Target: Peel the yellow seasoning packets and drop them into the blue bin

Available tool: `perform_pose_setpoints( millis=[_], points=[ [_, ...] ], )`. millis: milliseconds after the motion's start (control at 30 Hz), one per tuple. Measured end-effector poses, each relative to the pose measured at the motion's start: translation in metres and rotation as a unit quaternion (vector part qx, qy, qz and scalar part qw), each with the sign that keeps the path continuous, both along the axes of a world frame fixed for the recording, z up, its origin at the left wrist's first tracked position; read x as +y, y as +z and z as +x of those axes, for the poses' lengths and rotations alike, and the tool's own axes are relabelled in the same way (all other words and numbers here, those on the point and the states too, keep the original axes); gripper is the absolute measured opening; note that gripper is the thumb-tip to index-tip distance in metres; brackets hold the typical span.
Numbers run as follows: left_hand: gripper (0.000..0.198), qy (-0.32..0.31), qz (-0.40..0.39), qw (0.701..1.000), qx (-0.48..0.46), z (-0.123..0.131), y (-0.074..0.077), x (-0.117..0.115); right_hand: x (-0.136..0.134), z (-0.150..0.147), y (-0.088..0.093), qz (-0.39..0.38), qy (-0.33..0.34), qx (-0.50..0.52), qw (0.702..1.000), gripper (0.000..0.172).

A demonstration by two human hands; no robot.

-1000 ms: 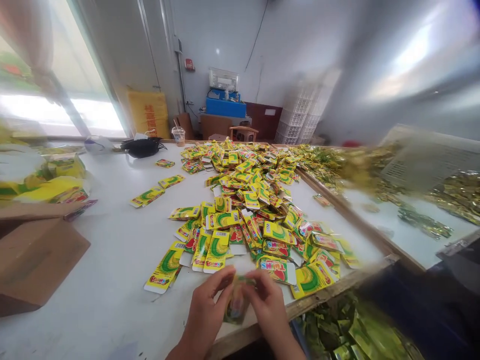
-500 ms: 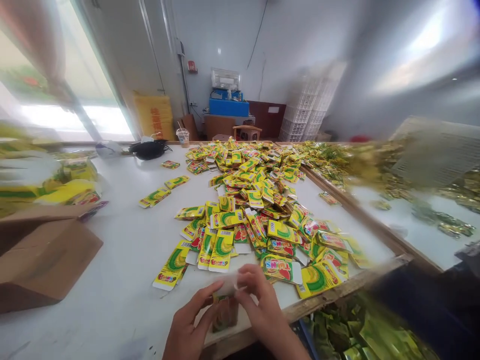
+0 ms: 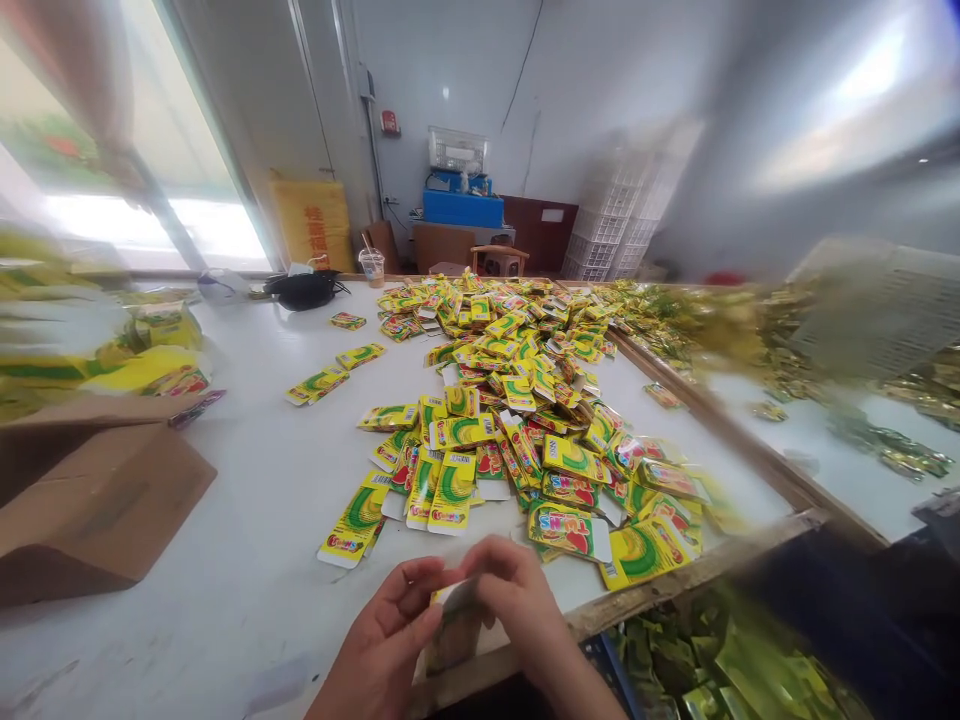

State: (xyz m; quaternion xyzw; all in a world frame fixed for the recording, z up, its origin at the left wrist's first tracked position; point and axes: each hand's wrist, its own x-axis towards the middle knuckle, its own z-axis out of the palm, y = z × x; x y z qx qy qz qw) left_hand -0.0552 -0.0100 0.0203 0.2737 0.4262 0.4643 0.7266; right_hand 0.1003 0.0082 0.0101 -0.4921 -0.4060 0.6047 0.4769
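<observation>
At the table's near edge, my left hand (image 3: 391,628) and my right hand (image 3: 519,604) close on a small upright carton (image 3: 453,640). The left thumb and fingers grip its left side. The right thumb and fingers press at its pale top end, where a flap shows. Blur and my fingers hide the carton's print and most of its top. Just beyond my hands lies a heap of yellow, green and red cartons (image 3: 574,458), some with white end flaps sticking out. A yellow carton (image 3: 358,520) rests flat ahead of my left hand.
An opened brown cardboard box (image 3: 142,505) stands at left on the white table (image 3: 262,520). A wooden strip (image 3: 720,435) runs along the right side. Below the edge, a blue crate (image 3: 609,668) sits beside green-gold packets (image 3: 675,665). A black bag (image 3: 304,290) and a cup (image 3: 372,267) stand far back.
My right fingers have come down and closed in over the carton's top, nearer my left fingers. The view has shifted slightly; the heap looks unchanged.
</observation>
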Motion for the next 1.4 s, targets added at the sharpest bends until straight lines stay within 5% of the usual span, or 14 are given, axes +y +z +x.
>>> perform_pose_setpoints(
  millis=[333, 500, 667, 1067, 1400],
  points=[
    [0.025, -0.042, -0.056, 0.992, -0.102, -0.001, -0.006, 0.018, 0.014, -0.005, -0.007, 0.001, 0.022, -0.006, 1.0, 0.033],
    [0.024, 0.018, 0.003, 0.997, 0.07, -0.007, -0.016, 0.013, 0.013, 0.003, -0.009, 0.057, 0.042, -0.009, 0.997, 0.024],
    [0.038, 0.054, 0.092, 0.946, 0.305, -0.016, -0.03, 0.015, 0.017, 0.014, -0.007, 0.05, 0.076, -0.012, 0.996, 0.031],
    [0.019, -0.041, 0.252, 0.913, 0.318, -0.013, -0.017, 0.029, 0.021, 0.023, -0.009, 0.05, 0.07, -0.039, 0.996, 0.024],
    [0.017, -0.058, 0.333, 0.86, 0.383, -0.017, -0.02, 0.029, 0.015, 0.029, 0.009, 0.184, 0.092, -0.22, 0.954, 0.006]
  ],
)
